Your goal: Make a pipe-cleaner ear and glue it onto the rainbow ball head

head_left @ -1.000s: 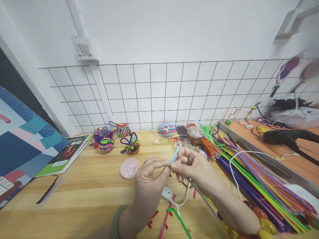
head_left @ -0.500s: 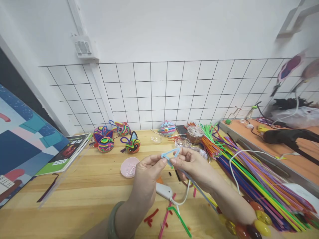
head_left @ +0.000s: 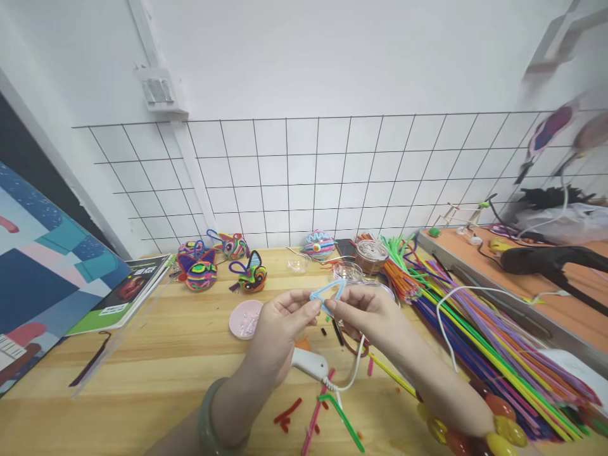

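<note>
Both hands meet above the middle of the wooden table (head_left: 156, 373). My left hand (head_left: 280, 332) and my right hand (head_left: 368, 313) each pinch one end of a light blue pipe cleaner (head_left: 327, 292), which is bent into a small triangular loop between them. A green bangle sits on my left wrist and a bead bracelet on my right wrist. Under the hands lies a white device (head_left: 311, 363) with a white cord.
A large pile of coloured pipe cleaners (head_left: 479, 335) fills the table's right side. Several woven pipe-cleaner figures (head_left: 202, 273) stand at the back, with a pink dish (head_left: 246, 320), clear cups (head_left: 348, 272) and cut scraps (head_left: 304, 411). Books (head_left: 128, 294) lie left; an orange tray (head_left: 546, 297) sits right.
The blue pipe cleaner went from a short straight piece to a triangular loop. My hands dropped slightly and the loop now sits a little flatter.
</note>
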Action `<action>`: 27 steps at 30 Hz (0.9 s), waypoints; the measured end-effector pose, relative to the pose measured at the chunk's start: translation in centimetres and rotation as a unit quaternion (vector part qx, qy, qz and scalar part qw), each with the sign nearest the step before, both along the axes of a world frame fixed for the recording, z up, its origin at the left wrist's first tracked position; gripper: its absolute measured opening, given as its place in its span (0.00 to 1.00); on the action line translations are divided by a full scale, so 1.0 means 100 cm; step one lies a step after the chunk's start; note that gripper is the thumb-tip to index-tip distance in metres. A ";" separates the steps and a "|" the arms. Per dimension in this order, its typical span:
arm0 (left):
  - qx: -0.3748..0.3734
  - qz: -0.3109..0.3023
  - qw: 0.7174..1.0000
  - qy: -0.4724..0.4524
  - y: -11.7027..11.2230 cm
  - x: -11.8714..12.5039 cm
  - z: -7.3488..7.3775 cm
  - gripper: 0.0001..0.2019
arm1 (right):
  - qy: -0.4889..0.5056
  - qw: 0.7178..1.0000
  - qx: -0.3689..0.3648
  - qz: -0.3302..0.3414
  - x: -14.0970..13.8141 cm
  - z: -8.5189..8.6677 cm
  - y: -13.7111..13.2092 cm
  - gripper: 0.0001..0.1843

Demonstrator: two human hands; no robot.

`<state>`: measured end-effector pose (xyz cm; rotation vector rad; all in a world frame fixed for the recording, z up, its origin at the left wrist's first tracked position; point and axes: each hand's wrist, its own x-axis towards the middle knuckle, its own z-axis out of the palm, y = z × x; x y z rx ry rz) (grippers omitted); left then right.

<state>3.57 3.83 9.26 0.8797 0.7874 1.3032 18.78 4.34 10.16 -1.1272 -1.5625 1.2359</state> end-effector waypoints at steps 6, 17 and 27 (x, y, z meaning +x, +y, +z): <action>0.002 0.027 0.998 0.056 0.005 -0.002 -0.003 0.08 | -0.023 1.000 0.007 0.018 -0.001 0.002 -0.001 0.20; 0.006 0.037 0.998 0.042 0.009 -0.007 -0.001 0.08 | 0.002 0.995 -0.068 0.075 0.005 0.000 0.003 0.21; -0.002 0.029 0.999 0.033 0.009 -0.007 -0.002 0.09 | -0.019 0.997 -0.052 0.047 0.003 -0.004 0.003 0.22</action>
